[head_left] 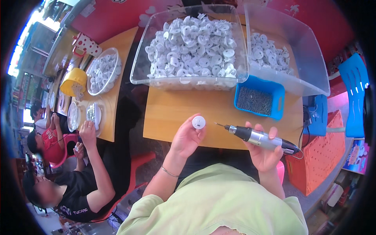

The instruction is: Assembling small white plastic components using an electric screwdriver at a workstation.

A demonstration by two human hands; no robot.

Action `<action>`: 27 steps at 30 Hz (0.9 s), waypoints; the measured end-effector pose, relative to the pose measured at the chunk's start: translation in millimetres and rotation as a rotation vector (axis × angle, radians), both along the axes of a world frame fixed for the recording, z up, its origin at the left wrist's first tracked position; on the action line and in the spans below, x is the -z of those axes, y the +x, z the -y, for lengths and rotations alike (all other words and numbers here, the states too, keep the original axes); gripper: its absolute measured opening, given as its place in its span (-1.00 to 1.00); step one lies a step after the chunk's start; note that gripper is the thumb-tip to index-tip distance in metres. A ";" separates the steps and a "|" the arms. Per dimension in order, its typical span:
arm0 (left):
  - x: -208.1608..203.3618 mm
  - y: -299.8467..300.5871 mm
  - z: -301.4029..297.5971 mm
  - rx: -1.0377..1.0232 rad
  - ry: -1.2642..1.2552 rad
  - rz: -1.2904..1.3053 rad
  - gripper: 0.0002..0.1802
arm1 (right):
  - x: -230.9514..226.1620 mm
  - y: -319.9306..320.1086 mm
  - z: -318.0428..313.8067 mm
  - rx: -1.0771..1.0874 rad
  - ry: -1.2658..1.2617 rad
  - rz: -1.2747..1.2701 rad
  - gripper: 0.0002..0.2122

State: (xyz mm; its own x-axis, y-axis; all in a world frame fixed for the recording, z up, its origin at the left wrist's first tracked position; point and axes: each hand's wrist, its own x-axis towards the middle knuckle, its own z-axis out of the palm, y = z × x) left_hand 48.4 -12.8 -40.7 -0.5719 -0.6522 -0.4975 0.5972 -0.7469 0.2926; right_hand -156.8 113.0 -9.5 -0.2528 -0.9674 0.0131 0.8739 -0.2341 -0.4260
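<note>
- A big clear bin (189, 74) full of white round parts stands at the far side of the wooden counter (184, 113).
- Just to its right stands a second clear bin (309, 58), only partly filled with the same parts.
- A small blue tray (277, 102) with dark small screws lies in front, between the two bins.
- The left hand (187, 138) is raised, palm turned up, fingers closed on a white round part (198, 122) above the near edge of the counter.
- The right hand (265, 150) is wrapped around an electric screwdriver (258, 137); its tip points left toward the part, not touching.
- At the left, another person's hand (87, 131) rests near round bowls (103, 71) on a second counter.
</note>
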 end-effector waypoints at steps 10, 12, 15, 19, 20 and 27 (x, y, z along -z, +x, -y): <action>-3.1 -17.0 19.0 0.022 -0.085 -0.041 -0.76 | -11.4 6.7 10.6 0.029 -0.012 -0.137 -0.68; -0.4 -14.5 20.7 0.036 -0.121 -0.039 -0.76 | -13.3 5.7 13.4 0.028 -0.017 -0.158 -0.68; -1.8 -14.8 21.6 0.053 -0.163 -0.039 -0.74 | -16.8 3.2 16.6 0.027 -0.026 -0.204 -0.67; -9.4 -18.8 23.8 0.108 -0.212 -0.023 -0.74 | -16.6 -0.2 16.5 0.029 -0.038 -0.299 -0.65; -9.3 -19.0 24.2 0.107 -0.213 -0.022 -0.74 | -16.3 -0.8 16.2 0.029 -0.038 -0.299 -0.65; -8.2 -19.5 25.2 0.127 -0.237 -0.062 -0.73 | -16.6 -2.4 16.9 0.007 -0.028 -0.393 -0.64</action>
State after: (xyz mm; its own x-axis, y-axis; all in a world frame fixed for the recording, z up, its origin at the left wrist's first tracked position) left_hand 28.9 -38.0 -32.6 -0.6814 -0.6672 -0.3009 0.5251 -0.7320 0.4340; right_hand -159.2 96.0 7.1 -0.2303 -0.9635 0.1364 0.6438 -0.2560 -0.7211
